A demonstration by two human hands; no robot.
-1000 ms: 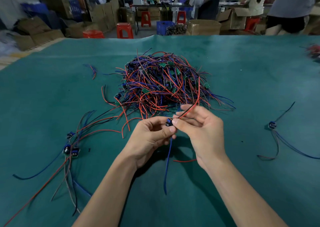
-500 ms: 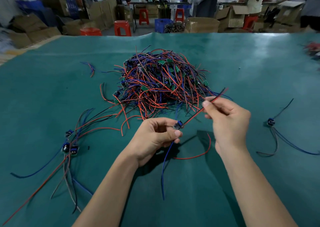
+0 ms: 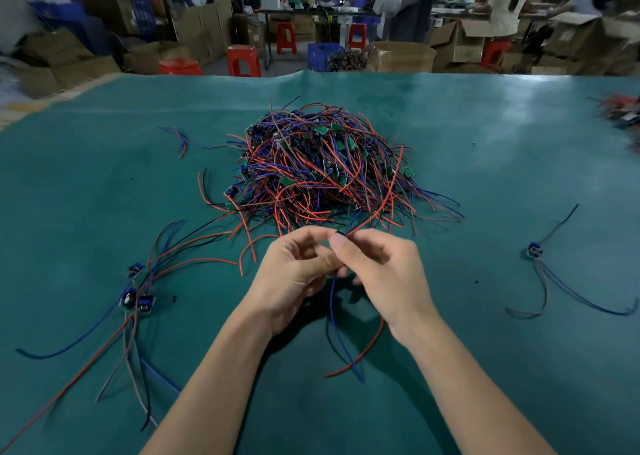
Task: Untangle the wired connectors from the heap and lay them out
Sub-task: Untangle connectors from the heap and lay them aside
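Head view: heap of red and blue wired connectors [image 3: 322, 174] piled mid-table on green mat [image 3: 502, 163]. Just in front, left hand [image 3: 294, 278] and right hand [image 3: 384, 274] touching, both with fingers curled, pinching one small connector [image 3: 339, 236] between them; red wire running up toward heap, blue wire [image 3: 334, 319] and another red one hanging below. Laid-out connectors [image 3: 136, 298] with long leads at left; single connector [image 3: 533, 249] lying well apart at right.

Green-covered table [image 3: 104, 163], red stools [image 3: 243, 60] beyond, stacked cardboard boxes [image 3: 204, 28], blue crate [image 3: 320, 56], crowded workshop
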